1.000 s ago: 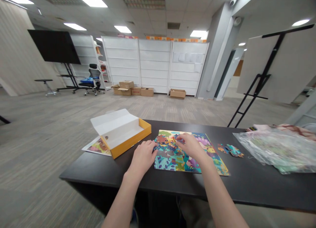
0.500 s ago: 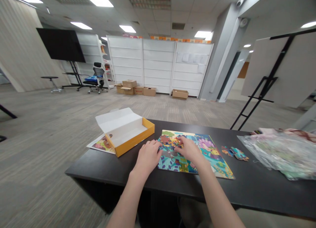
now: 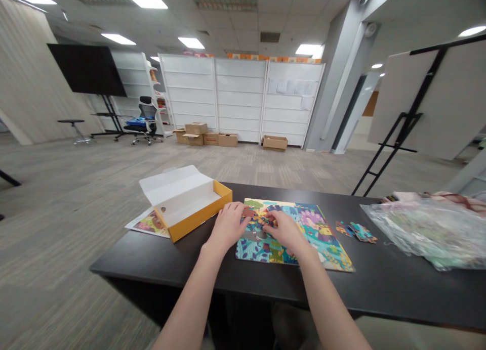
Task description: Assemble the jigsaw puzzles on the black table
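Sliding closer together, our left hand and right hand are curling their fingers over the puzzle pieces on the jigsaw board, though we cannot tell whether either is pinching. The board is sitting on the table, with the yellow box crowding just left of our left hand, and open room is stretching rightward toward the loose pieces.

Open-plan office with carpet tiles, ceiling panels, white shelving

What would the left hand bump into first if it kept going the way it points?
The left hand would probably meet the brown jigsaw piece just past its fingers, though depth is unclear.
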A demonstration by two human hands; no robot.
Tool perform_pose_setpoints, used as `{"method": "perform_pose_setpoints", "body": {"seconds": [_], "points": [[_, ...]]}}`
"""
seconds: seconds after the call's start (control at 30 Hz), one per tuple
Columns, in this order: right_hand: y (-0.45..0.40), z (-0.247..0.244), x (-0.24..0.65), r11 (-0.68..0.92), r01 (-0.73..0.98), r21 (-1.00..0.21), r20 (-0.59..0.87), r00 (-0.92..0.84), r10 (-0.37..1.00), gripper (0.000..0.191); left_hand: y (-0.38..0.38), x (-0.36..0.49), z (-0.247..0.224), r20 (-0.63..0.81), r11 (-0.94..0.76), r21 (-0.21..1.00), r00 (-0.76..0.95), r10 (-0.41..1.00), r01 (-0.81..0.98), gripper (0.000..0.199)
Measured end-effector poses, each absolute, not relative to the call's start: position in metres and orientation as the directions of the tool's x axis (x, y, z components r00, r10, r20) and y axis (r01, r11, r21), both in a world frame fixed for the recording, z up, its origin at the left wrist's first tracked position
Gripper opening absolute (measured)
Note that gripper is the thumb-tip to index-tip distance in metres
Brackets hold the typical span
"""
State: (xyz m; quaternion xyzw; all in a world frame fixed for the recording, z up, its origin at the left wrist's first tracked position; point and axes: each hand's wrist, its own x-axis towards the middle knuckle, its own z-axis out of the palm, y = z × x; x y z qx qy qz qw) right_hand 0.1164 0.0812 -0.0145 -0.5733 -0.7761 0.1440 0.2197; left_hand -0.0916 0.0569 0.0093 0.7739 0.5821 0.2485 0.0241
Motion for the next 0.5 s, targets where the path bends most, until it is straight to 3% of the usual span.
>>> {"method": "perform_pose_setpoints", "body": {"seconds": [0.17, 0.4, 0.5], "points": [[0.079, -0.016, 0.116, 0.319, 0.832, -0.453, 0.185, -0.263, 0.947, 0.026, 0.075, -0.092, 0.002, 0.264, -0.339, 0.322, 0.260, 0.929, 0.884, 0.037], [0.077, -0.007, 0.105, 0.286, 0.875, -0.391, 0.196, -0.224, 0.955, 0.015, 0.078, -0.097, -0.004, 0.269, -0.304, 0.368, 0.212, 0.939, 0.879, 0.032], [0.077, -0.006, 0.109, 0.334, 0.853, -0.401, 0.194, -0.277, 0.941, 0.022, 0.079, -0.096, -0.005, 0.275, -0.306, 0.383, 0.208, 0.939, 0.872, 0.026]]}}
